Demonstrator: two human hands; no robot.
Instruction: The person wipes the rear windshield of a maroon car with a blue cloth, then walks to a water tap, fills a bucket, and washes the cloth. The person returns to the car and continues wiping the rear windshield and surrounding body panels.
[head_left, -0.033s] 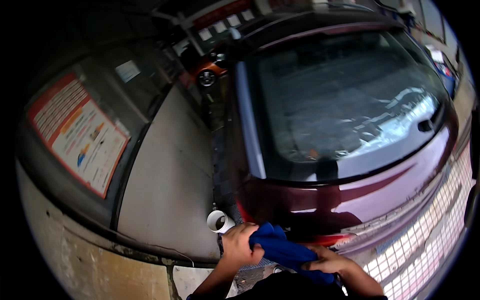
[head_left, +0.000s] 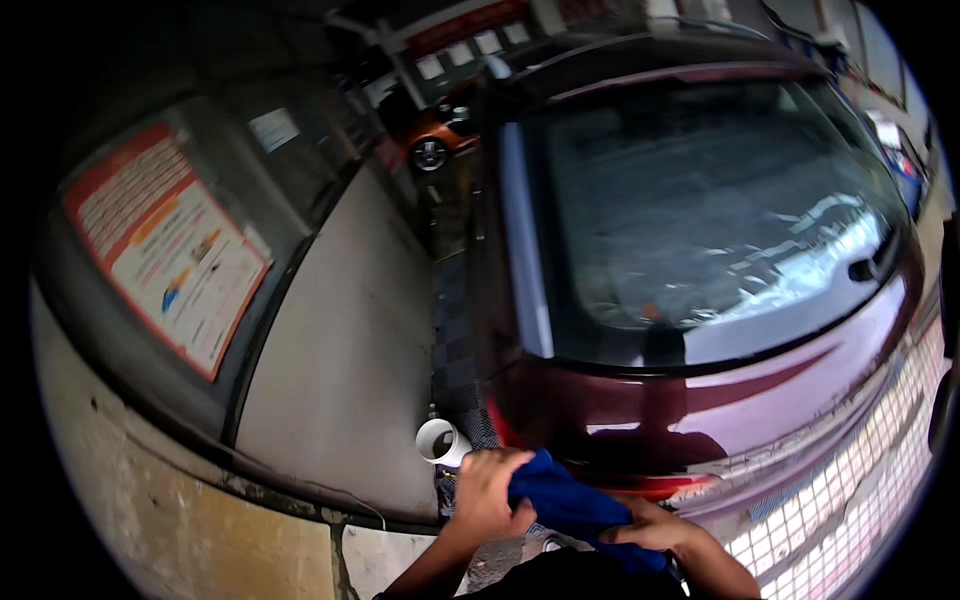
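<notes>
Gripping blue cloth point(head_left: 568, 502) two-handed

Left hand point(head_left: 486, 496) clasps one end, right hand point(head_left: 650, 526) the other, cloth between; blur leaves the finger hold unclear. White bucket point(head_left: 455, 450) just past the left hand, maroon car point(head_left: 610, 400) beyond, orange car point(head_left: 428, 134) farthest!

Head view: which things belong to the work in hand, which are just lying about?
In use, it seems: crumpled blue cloth, held by left hand and right hand; shiny maroon car ahead.

Just around, likely: white round bucket; orange car; red-and-white rectangular poster.
</notes>
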